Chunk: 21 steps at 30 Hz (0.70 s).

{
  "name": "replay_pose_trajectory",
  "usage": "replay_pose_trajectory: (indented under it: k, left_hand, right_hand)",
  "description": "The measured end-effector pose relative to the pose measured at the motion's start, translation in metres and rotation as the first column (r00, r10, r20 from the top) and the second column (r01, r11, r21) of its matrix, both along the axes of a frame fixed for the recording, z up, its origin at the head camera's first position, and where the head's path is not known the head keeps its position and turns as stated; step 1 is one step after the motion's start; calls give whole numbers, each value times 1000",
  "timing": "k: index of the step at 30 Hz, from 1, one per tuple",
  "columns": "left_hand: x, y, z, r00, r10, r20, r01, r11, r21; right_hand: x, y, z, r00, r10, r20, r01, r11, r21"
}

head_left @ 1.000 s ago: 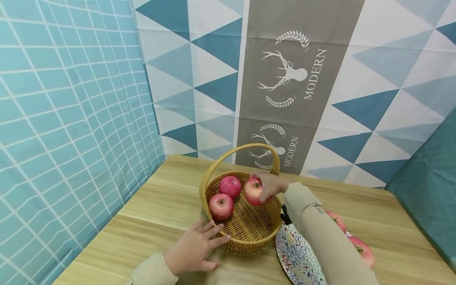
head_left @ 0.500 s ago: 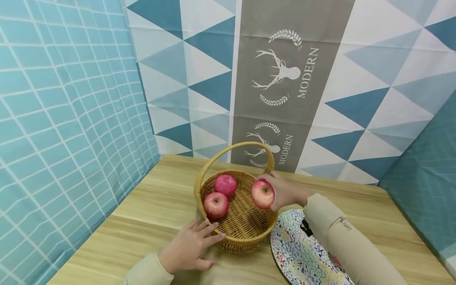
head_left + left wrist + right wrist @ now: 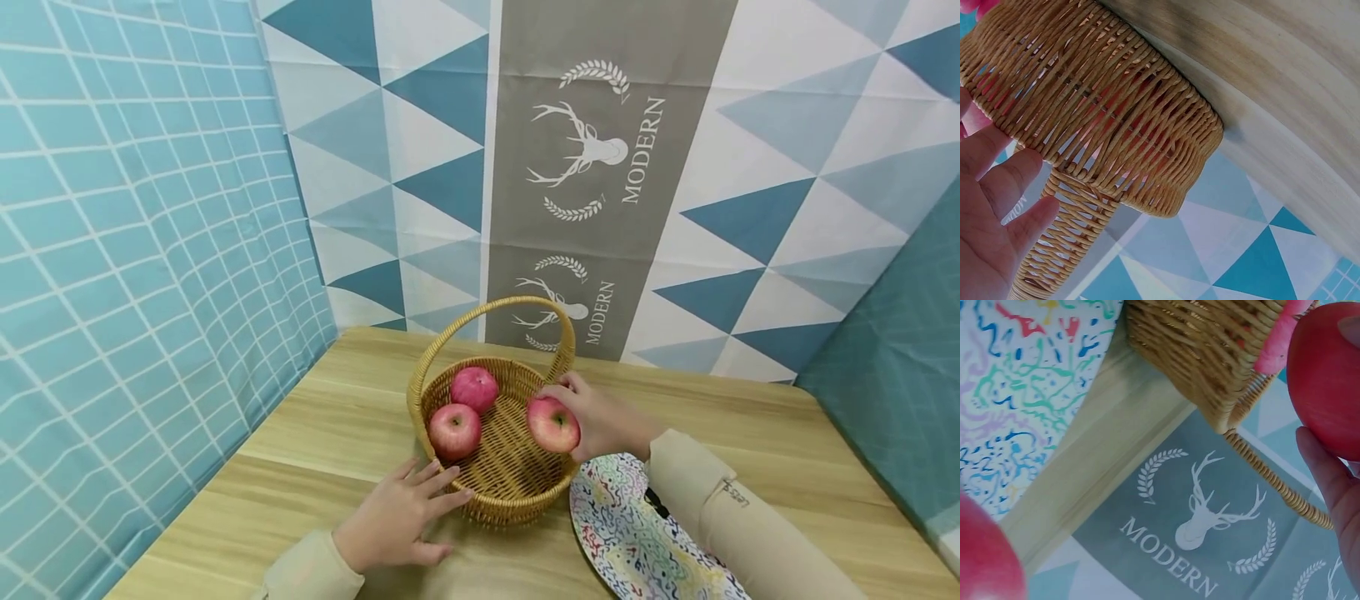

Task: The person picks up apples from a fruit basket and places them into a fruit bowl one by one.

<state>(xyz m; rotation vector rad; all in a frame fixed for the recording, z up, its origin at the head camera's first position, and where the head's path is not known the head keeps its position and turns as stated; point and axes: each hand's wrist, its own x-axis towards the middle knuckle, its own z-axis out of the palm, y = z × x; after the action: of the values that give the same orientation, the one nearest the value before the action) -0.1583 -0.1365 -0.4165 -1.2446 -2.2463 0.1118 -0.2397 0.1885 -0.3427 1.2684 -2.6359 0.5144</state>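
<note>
A wicker basket with a tall arched handle stands on the wooden table. Inside it, at the left, two apples sit side by side: a pale red one and a deeper pink one. My right hand grips another apple at the basket's right side, over the rim. In the right wrist view that apple appears beside the basket, with thumb and finger on it. My left hand has its fingers spread, the tips touching the front-left rim; the left wrist view shows these fingers against the wicker.
A flat, rounded piece with a colourful squiggle pattern lies right of the basket, partly under my right sleeve. A black part shows on it. Another apple is near it in the right wrist view. Patterned cloth hangs behind the table.
My right hand has carried the apple from inside the basket rightward to its right rim, then slightly lower. The left hand keeps its place at the rim. The head view has shifted slightly.
</note>
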Motion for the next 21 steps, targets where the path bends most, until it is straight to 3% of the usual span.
replay_pose_trajectory:
  k: [6, 10, 16, 21]
  left_hand:
    - [0, 1, 4, 1000, -2, 31, 3, 1000, -5]
    - [1, 0, 6, 999, 11, 49, -10, 1000, -10]
    - [2, -1, 3, 999, 4, 40, -3, 1000, -18]
    - [3, -1, 0, 999, -7, 40, 7, 1000, 13]
  right_hand:
    - [9, 13, -2, 999, -2, -45, -1, 997, -73]
    - [16, 19, -3, 1000, -9, -13, 8, 995, -99]
    - [28, 46, -14, 995, -97, -1, 97, 993, -60]
    - [42, 71, -12, 985, -170, 17, 170, 983, -63]
